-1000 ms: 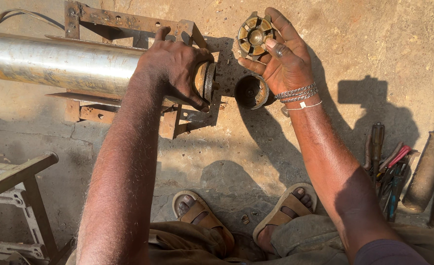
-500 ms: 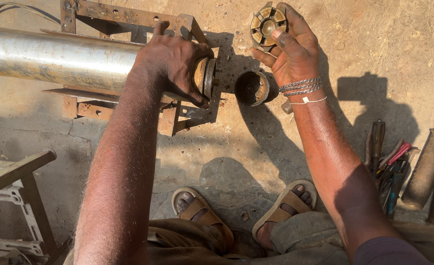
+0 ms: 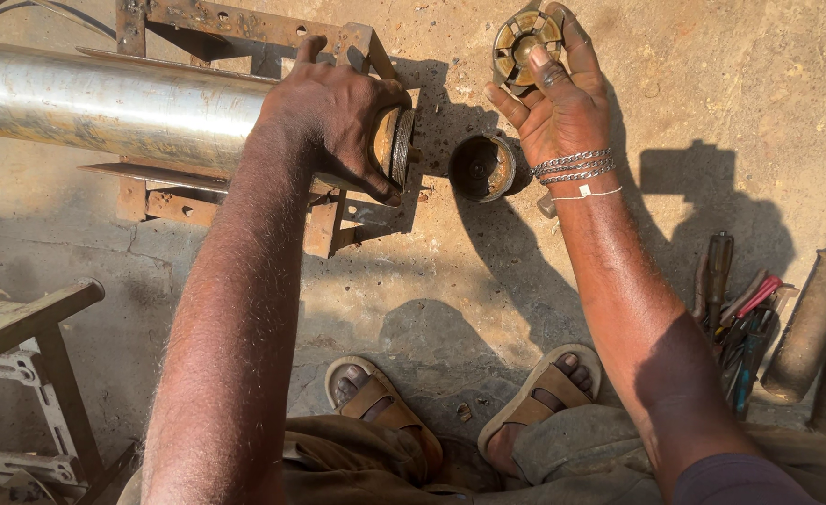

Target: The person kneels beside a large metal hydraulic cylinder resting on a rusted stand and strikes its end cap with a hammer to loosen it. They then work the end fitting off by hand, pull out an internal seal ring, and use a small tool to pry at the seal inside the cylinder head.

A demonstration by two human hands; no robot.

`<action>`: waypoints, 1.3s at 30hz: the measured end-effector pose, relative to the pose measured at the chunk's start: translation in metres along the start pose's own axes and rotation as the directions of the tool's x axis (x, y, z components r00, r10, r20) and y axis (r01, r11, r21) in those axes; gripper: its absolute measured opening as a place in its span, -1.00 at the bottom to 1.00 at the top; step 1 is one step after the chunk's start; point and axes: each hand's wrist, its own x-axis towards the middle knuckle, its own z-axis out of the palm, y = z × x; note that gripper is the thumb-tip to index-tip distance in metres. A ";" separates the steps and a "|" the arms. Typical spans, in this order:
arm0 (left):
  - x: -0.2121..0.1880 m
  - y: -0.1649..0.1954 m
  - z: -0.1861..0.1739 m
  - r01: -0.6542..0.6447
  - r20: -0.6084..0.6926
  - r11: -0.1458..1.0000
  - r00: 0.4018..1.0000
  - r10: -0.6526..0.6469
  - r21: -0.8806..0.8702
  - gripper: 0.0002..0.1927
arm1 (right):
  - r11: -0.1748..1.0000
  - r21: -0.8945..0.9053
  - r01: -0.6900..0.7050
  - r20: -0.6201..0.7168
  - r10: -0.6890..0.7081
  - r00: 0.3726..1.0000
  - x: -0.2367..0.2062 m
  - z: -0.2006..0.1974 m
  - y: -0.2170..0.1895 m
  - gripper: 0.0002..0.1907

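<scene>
Left hand (image 3: pixel 338 112) clamps over the near end of a long steel tube (image 3: pixel 104 108), fingers wrapped around its brass-coloured end cap (image 3: pixel 396 145). Tube's long axis runs 9 to 3 o'clock across the upper left, capped end pointing toward 3, far end running out of view at 9. It lies on a rusty angle-iron frame (image 3: pixel 244 23) sitting on the concrete floor (image 3: pixel 759 84).

Right hand (image 3: pixel 558 103) is at 12 o'clock, fingers closed around a round slotted metal part (image 3: pixel 523 42), its slotted face turned up toward the camera. Bracelets sit on that wrist.

Between the two hands, just at 3 o'clock of the end cap, a short dark metal cup (image 3: pixel 481 166) lies on the floor, open mouth facing the camera and a bit toward 9; inside looks dark, contents cannot be told.

At 4 o'clock a loose pile of hand tools (image 3: pixel 745 313) with red and dark handles lies on the floor, beside a rusty cylinder (image 3: pixel 810 323) leaning 1 to 7. Sandalled feet (image 3: pixel 544 393) at 6 o'clock. Metal stand (image 3: pixel 29 318) at 8.
</scene>
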 end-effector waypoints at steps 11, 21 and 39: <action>-0.001 0.001 0.001 0.001 0.004 1.000 1.000 -0.001 -0.011 0.35 | 1.000 0.016 0.000 -0.005 0.000 1.000 -0.004 0.005 -0.004 -0.56; 0.000 -0.001 0.001 -0.005 -0.007 1.000 1.000 0.005 -0.017 0.37 | 0.921 0.374 -0.108 0.141 0.058 0.988 -0.007 0.016 -0.007 -0.55; 0.001 0.000 -0.004 -0.001 0.055 1.000 0.999 0.003 -0.028 0.40 | 0.993 0.028 -0.114 -0.165 0.117 0.979 0.017 -0.031 0.006 -0.54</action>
